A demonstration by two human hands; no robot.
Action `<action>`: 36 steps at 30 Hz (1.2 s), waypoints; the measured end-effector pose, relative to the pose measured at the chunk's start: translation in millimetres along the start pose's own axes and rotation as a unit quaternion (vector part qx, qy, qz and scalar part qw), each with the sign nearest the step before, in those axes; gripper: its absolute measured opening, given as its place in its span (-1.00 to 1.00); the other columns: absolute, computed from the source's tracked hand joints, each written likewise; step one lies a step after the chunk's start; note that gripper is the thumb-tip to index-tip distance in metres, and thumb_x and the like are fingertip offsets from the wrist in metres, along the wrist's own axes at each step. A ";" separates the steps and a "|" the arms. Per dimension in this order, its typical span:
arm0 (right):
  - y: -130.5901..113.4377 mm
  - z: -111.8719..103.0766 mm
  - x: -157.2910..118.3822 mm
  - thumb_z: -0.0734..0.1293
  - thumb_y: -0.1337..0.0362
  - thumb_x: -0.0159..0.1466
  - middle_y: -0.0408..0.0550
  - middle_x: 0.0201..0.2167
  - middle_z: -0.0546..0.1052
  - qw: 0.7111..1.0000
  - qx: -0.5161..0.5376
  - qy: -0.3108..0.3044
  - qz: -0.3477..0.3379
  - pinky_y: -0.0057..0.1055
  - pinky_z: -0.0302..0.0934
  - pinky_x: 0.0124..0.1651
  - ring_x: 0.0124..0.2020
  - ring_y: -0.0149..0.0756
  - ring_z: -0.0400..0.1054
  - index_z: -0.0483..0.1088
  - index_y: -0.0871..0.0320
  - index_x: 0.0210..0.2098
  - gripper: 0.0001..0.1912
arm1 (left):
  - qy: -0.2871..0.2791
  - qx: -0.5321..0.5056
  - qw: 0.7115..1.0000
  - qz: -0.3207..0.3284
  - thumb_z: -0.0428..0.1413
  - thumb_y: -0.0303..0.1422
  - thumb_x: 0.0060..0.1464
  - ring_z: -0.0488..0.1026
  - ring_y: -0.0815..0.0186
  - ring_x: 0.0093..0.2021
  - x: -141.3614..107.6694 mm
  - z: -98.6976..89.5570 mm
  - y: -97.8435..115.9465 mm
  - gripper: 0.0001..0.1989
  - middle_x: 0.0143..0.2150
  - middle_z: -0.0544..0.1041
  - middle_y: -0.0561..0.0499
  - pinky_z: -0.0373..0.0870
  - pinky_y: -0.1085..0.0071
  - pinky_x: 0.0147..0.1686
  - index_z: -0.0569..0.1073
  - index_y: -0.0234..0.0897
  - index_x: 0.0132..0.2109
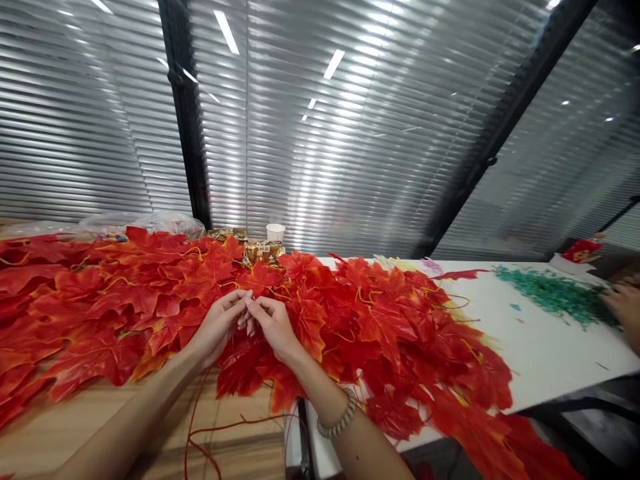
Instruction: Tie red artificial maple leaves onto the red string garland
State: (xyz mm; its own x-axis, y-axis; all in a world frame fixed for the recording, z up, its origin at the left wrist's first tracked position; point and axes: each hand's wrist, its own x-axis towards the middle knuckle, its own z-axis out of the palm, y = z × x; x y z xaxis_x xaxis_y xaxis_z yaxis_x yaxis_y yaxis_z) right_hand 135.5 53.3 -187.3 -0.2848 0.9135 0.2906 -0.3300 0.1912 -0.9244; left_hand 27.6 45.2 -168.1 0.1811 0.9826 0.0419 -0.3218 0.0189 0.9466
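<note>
My left hand (223, 327) and my right hand (273, 325) meet fingertip to fingertip over a heap of red artificial maple leaves (385, 320). Both are closed in a pinch; what lies between the fingers is too small to make out. A thin red cord (193, 417) rises from the wooden tabletop and passes out of sight behind my left wrist. Its loose loops lie below my hands. Leaves with yellow-orange stems surround both hands, and some sit right under my fingers. A beaded bracelet (338, 424) circles my right forearm.
Behind the leaves stand a paper cup (275, 232), gold wrapped packets (263, 253) and clear plastic bags (170, 225). A wooden tabletop (245, 443) meets a white table (530, 360). Green shreds (555, 293) lie at right, near another person's hand (626, 303). Blinds line the back.
</note>
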 end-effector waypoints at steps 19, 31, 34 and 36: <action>5.2 2.6 0.6 0.23 0.11 0.18 -0.16 -0.71 0.35 0.998 0.068 0.011 0.011 -0.56 0.03 -0.63 -0.73 -0.51 0.14 0.31 0.21 -0.62 -0.65 | -0.029 -0.014 0.999 0.028 0.09 -0.25 0.03 0.21 0.50 -0.70 1.5 -3.0 -5.5 -0.80 -0.70 0.23 0.20 0.20 0.56 -0.63 0.32 -0.28 -0.40; 4.8 9.6 -3.1 0.22 0.14 0.18 -0.18 -0.73 0.34 0.997 0.066 0.025 -0.004 -0.57 0.02 -0.62 -0.74 -0.52 0.13 0.30 0.22 -0.61 -0.67 | -0.014 -0.014 1.000 0.016 0.14 -0.23 -0.03 0.22 0.48 -0.74 -2.3 1.1 2.2 -0.78 -0.73 0.20 0.23 0.23 0.55 -0.68 0.32 -0.29 -0.38; 5.9 9.9 -5.0 0.19 0.12 0.20 -0.19 -0.73 0.32 0.997 0.072 0.025 -0.011 -0.57 0.01 -0.63 -0.73 -0.52 0.13 0.30 0.23 -0.58 -0.66 | -0.027 -0.007 0.999 0.015 0.11 -0.24 0.00 0.22 0.49 -0.75 -2.1 0.3 2.6 -0.78 -0.73 0.19 0.23 0.23 0.57 -0.68 0.31 -0.30 -0.42; 6.2 9.8 -5.8 0.19 0.12 0.20 -0.21 -0.74 0.30 0.997 0.069 0.023 -0.015 -0.57 0.01 -0.63 -0.73 -0.52 0.13 0.30 0.22 -0.58 -0.66 | -0.030 -0.007 0.999 0.012 0.11 -0.25 0.01 0.22 0.49 -0.75 -1.7 -0.3 1.8 -0.79 -0.73 0.19 0.23 0.23 0.57 -0.68 0.31 -0.30 -0.41</action>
State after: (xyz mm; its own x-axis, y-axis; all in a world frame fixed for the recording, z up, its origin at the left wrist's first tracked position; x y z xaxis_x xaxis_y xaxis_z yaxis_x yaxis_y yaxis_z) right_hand 126.3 45.7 -192.4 -0.2333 0.9241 0.3028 -0.4591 0.1699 -0.8720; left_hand 26.4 43.6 -166.6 0.2281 0.9699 0.0847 -0.3399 -0.0022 0.9405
